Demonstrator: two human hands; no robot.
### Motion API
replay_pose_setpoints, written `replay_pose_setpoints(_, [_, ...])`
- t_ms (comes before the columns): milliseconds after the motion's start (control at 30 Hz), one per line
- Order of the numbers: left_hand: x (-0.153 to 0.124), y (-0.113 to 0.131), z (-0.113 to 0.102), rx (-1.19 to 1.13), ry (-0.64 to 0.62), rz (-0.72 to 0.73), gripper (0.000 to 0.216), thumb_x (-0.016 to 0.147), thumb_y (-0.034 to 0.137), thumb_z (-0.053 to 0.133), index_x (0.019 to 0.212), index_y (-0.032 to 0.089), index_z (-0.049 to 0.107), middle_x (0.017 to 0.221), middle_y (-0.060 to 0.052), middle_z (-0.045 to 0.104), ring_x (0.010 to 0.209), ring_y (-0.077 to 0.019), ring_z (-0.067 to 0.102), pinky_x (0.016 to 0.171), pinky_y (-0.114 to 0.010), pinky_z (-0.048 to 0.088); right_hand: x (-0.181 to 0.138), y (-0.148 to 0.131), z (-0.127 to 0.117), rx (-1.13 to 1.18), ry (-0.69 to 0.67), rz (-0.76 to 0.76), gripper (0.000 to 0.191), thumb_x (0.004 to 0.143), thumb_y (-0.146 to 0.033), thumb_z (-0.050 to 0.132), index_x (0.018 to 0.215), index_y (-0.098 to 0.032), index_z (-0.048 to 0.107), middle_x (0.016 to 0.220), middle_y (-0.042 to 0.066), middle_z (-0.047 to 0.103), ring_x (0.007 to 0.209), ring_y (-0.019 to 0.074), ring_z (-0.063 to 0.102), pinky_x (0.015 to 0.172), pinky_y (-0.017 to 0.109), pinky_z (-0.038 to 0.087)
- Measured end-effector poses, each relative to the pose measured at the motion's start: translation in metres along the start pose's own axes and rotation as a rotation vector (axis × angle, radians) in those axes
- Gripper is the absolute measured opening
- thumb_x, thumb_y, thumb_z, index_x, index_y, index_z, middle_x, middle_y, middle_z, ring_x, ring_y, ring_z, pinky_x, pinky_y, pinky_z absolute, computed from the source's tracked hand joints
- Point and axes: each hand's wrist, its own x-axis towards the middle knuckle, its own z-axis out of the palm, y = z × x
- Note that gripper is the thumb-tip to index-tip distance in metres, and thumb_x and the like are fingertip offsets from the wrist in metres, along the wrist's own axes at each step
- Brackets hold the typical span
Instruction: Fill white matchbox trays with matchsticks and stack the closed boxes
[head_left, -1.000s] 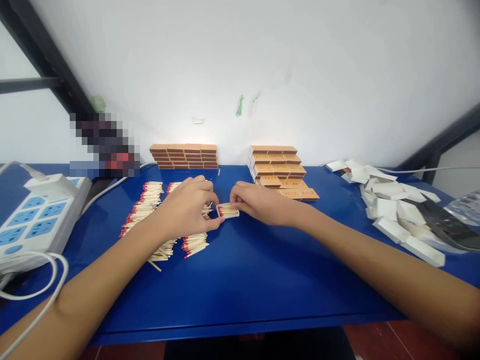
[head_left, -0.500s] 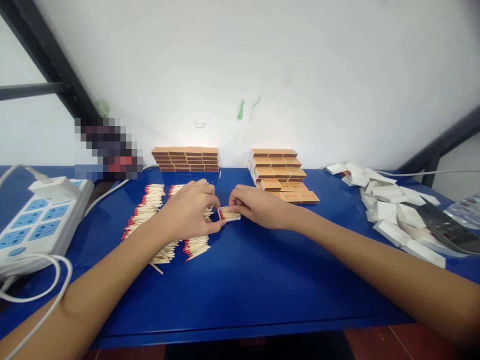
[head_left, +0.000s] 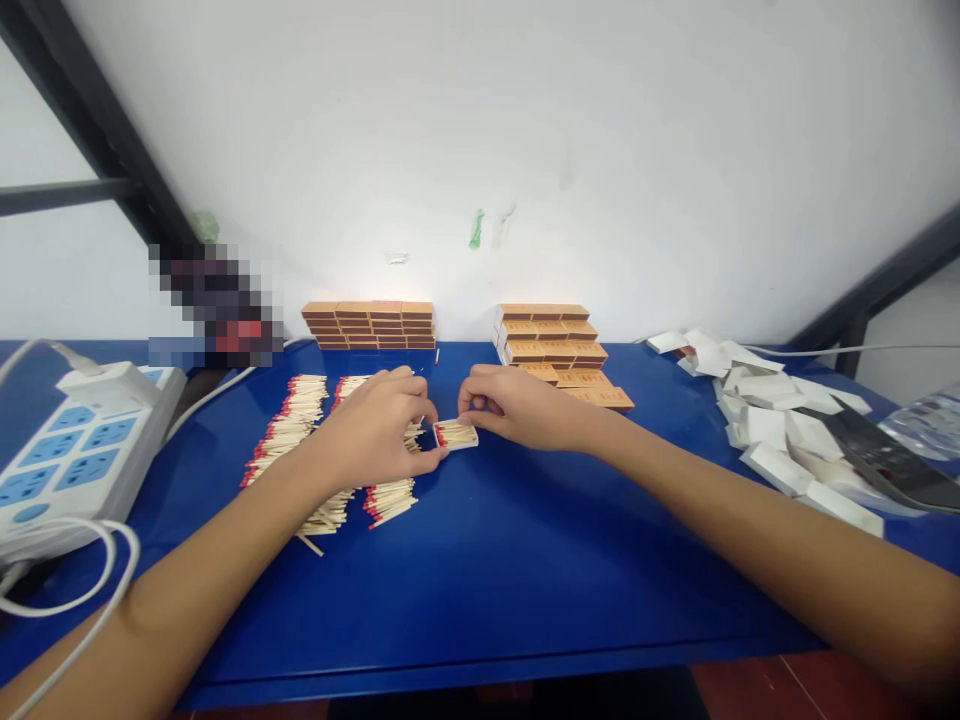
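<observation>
A small white matchbox tray (head_left: 456, 447) filled with red-headed matches (head_left: 454, 433) sits on the blue table between my hands. My left hand (head_left: 390, 422) is closed with finger and thumb on the tray's left end. At the tray's far right corner, the curled fingers of my right hand (head_left: 504, 405) grip the edge. Rows of loose matches lie to the left, one bundle (head_left: 289, 430) farther out and another (head_left: 390, 500) partly covered by my left hand.
Stacked matchboxes stand along the wall, a left block (head_left: 367, 326) and a stepped right block (head_left: 551, 350). White empty trays (head_left: 765, 428) are heaped at right beside a dark phone-like device (head_left: 885, 460). A power strip (head_left: 82, 450) with white cables occupies the left.
My right fingers have drawn back from over the matches to the tray's edge, so more matches show. My left hand keeps its place at the tray's left end.
</observation>
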Motion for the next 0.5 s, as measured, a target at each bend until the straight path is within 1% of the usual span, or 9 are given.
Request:
replay_pose_setpoints(67, [0.000,0.000,-0.001,-0.008,-0.009,-0.004,0.027,0.088,0.043,0.076,0.096,0.018,0.081,0.087,-0.006,0.066,0.091,-0.0254,0.059,0.081,-0.040,0.046,0.015,0.008,-0.002,-0.024,0.022,-0.014,0.006,0.098,-0.023,0.066,0.094,-0.019,0.067,0.095,0.004,0.065,0.083,0.0170,0.056,0.074,0.028,0.040])
replay_pose_setpoints(133, [0.001,0.000,-0.001,-0.007,-0.019,-0.002,0.026,0.088,0.043,0.076,0.096,0.018,0.081,0.087,-0.006,0.066,0.092,-0.0260,0.059,0.081,-0.040,0.046,0.036,0.021,-0.004,-0.080,0.041,0.004,0.008,0.100,-0.020,0.061,0.097,-0.018,0.069,0.095,0.005,0.068,0.084,0.0178,0.058,0.076,0.029,0.040])
replay_pose_setpoints(167, [0.000,0.000,-0.002,-0.009,-0.024,0.001,0.026,0.087,0.043,0.076,0.095,0.019,0.081,0.087,-0.006,0.066,0.092,-0.0261,0.059,0.081,-0.040,0.045,0.048,0.028,-0.005,-0.121,0.053,0.027,0.013,0.101,-0.016,0.058,0.104,-0.017,0.070,0.100,0.007,0.069,0.087,0.0187,0.060,0.078,0.029,0.041])
replay_pose_setpoints(200, [0.000,0.000,-0.002,-0.013,-0.028,0.003,0.024,0.087,0.042,0.077,0.095,0.019,0.081,0.087,-0.006,0.066,0.092,-0.0262,0.059,0.081,-0.040,0.046,0.060,0.035,-0.005,-0.169,0.061,0.039,0.020,0.101,-0.013,0.056,0.114,-0.017,0.070,0.108,0.009,0.069,0.094,0.0200,0.061,0.081,0.029,0.041])
replay_pose_setpoints(267, [0.000,0.000,-0.002,-0.023,-0.030,0.001,0.023,0.087,0.041,0.078,0.094,0.020,0.081,0.087,-0.006,0.066,0.093,-0.0261,0.059,0.081,-0.040,0.046,0.082,0.046,-0.003,-0.238,0.028,0.064,0.033,0.100,-0.009,0.055,0.129,-0.018,0.068,0.125,0.012,0.068,0.103,0.0222,0.063,0.087,0.030,0.042])
replay_pose_setpoints(300, [0.000,0.000,-0.002,-0.026,-0.031,-0.001,0.022,0.087,0.041,0.078,0.094,0.020,0.081,0.086,-0.006,0.066,0.092,-0.0261,0.059,0.081,-0.040,0.046,0.092,0.050,-0.001,-0.251,0.008,0.074,0.035,0.100,-0.009,0.055,0.133,-0.018,0.067,0.129,0.013,0.067,0.106,0.0230,0.063,0.088,0.030,0.042])
replay_pose_setpoints(367, [0.000,0.000,-0.002,-0.024,-0.027,-0.002,0.023,0.087,0.041,0.078,0.094,0.020,0.082,0.086,-0.006,0.066,0.092,-0.0262,0.059,0.081,-0.040,0.046,0.104,0.055,0.003,-0.249,-0.010,0.085,0.032,0.101,-0.011,0.056,0.131,-0.016,0.068,0.130,0.015,0.068,0.108,0.0236,0.064,0.089,0.030,0.042])
replay_pose_setpoints(433, [0.000,-0.001,-0.002,-0.019,-0.023,0.008,0.025,0.087,0.042,0.078,0.095,0.019,0.082,0.086,-0.006,0.065,0.091,-0.0261,0.059,0.081,-0.040,0.046,0.109,0.057,0.006,-0.234,-0.014,0.103,0.021,0.101,-0.014,0.059,0.118,-0.013,0.071,0.123,0.016,0.071,0.104,0.0241,0.065,0.086,0.030,0.043])
replay_pose_setpoints(500, [0.000,0.000,-0.002,-0.015,-0.025,0.016,0.026,0.087,0.042,0.078,0.096,0.018,0.082,0.086,-0.006,0.065,0.091,-0.0260,0.059,0.081,-0.040,0.046,0.105,0.055,0.005,-0.219,-0.025,0.133,0.011,0.100,-0.016,0.063,0.103,-0.011,0.072,0.111,0.016,0.074,0.096,0.0242,0.067,0.080,0.030,0.043])
